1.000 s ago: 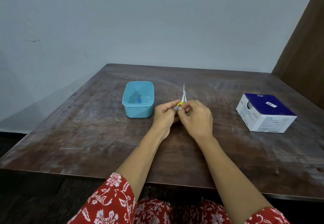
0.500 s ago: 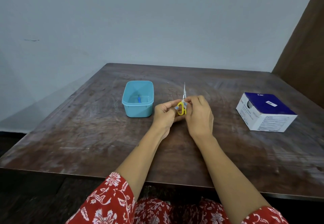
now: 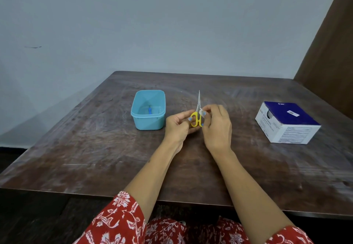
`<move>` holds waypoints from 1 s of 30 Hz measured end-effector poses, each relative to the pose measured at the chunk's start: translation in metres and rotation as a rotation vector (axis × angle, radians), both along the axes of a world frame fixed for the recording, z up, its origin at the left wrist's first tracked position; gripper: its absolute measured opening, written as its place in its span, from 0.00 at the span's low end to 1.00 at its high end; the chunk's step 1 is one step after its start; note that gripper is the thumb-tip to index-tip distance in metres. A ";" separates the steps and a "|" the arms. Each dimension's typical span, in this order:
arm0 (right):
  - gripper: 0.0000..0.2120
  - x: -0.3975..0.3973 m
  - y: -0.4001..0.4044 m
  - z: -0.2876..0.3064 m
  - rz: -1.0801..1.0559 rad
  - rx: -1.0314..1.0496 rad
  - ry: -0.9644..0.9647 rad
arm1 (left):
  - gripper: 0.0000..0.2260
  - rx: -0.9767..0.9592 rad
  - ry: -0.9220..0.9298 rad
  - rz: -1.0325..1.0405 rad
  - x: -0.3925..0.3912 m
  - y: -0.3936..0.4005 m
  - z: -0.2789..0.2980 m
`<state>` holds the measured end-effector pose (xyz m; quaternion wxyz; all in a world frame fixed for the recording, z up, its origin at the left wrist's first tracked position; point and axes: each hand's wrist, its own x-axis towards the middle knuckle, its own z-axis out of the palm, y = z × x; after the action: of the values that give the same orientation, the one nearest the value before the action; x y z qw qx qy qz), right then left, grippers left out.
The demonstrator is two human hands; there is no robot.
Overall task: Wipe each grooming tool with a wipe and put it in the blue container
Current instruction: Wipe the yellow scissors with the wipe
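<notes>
Midway: scissors (image 3: 196, 117) under wiping, not yet binned.

Held upright at table centre, yellow handles pinched in left hand (image 3: 176, 127); right hand (image 3: 216, 127) fingertips pressing a small wipe (image 3: 201, 112) at the blade base. Just left, blue container (image 3: 148, 109) already holding one small blue tool (image 3: 150, 110). Far right, wipe box (image 3: 286, 122).

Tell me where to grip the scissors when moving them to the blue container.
Grip the scissors by the yellow loops, from below, as the left hand does. The closed blades point up and away, so the handle is the blunt, safer end.
</notes>
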<state>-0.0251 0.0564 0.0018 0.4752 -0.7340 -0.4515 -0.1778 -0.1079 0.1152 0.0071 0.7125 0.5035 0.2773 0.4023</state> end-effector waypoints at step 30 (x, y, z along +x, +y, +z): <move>0.04 -0.006 -0.003 0.001 0.060 -0.203 0.126 | 0.13 0.020 0.079 0.129 0.002 0.003 -0.003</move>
<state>-0.0314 0.0530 0.0032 0.4308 -0.7742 -0.4583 -0.0705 -0.1062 0.1183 0.0040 0.6685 0.5071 0.3332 0.4301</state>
